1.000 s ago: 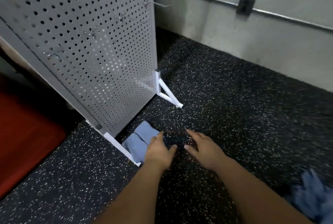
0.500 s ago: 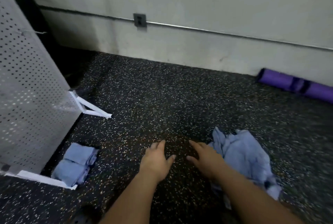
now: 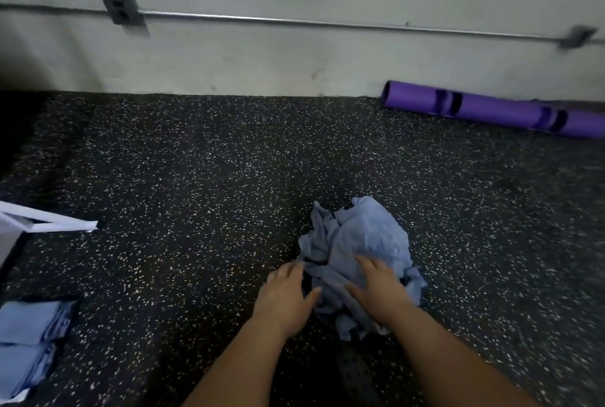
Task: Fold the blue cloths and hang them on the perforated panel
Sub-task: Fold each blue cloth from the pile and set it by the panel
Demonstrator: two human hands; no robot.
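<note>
Speckled black rubber floor (image 3: 196, 177) runs back to a pale wall (image 3: 294, 59) with a metal conduit (image 3: 294, 21) along it. A rolled purple mat (image 3: 491, 110) lies at the wall's foot, well beyond and to the right of the pile of blue cloths (image 3: 366, 236). That pile sits crumpled and tangled on the floor. Well to its left, two folded blue cloths (image 3: 29, 338) lie side by side. Farther back on that side a white foot (image 3: 52, 224) of the panel's stand shows, while the perforated face itself is out of view.

The trouble I would expect comes from the tangle. The layers overlap, so a pinch taken from the top may bring up two cloths at once, or drag the whole pile across the floor. A trailing corner could then spoil the fold.

The right grip (image 3: 381, 288), a bare hand, lies flat on the near side of the pile. Its fingers are straight and spread, pressing on cloth but closed round nothing. The left grip (image 3: 284, 300) is at the pile's near left edge, its fingers likewise extended and holding nothing. Through the motion blur I cannot say whether its fingertips touch the fabric or stop just short. The bulk of the pile lies beyond both.
</note>
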